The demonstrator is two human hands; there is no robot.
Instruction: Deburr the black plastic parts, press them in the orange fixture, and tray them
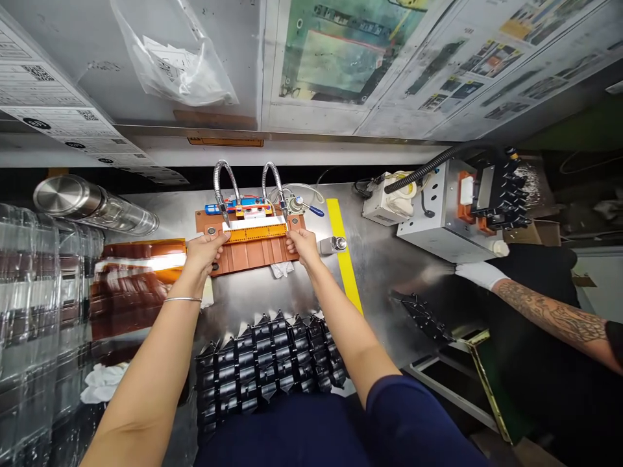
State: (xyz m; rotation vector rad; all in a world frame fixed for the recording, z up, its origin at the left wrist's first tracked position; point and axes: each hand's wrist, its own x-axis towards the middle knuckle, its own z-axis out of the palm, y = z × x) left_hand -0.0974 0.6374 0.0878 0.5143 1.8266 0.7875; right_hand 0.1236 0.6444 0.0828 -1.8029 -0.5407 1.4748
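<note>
An orange-amber film strip (257, 233) with small dark marks stretches between my hands over a copper-brown fixture block (253, 255). My left hand (204, 251) pinches the strip's left end between thumb and fingers. At its right end, my right hand (302, 245) has its fingers closed on the strip. Just behind the strip is a white bar (256, 222), with a blue clamp mechanism (243, 206) at the back of the fixture. Two bendable metal hoses (225, 170) arch over and point down near the strip's ends.
Several black moulded parts (267, 353) lie in front of me. Amber film sheets (141, 285) and clear plastic trays (34, 311) are at left, near a steel bottle (92, 204). Right of a yellow tape line (343, 256) stands a grey machine (433, 217); a co-worker's gloved hand (479, 275) is beside it.
</note>
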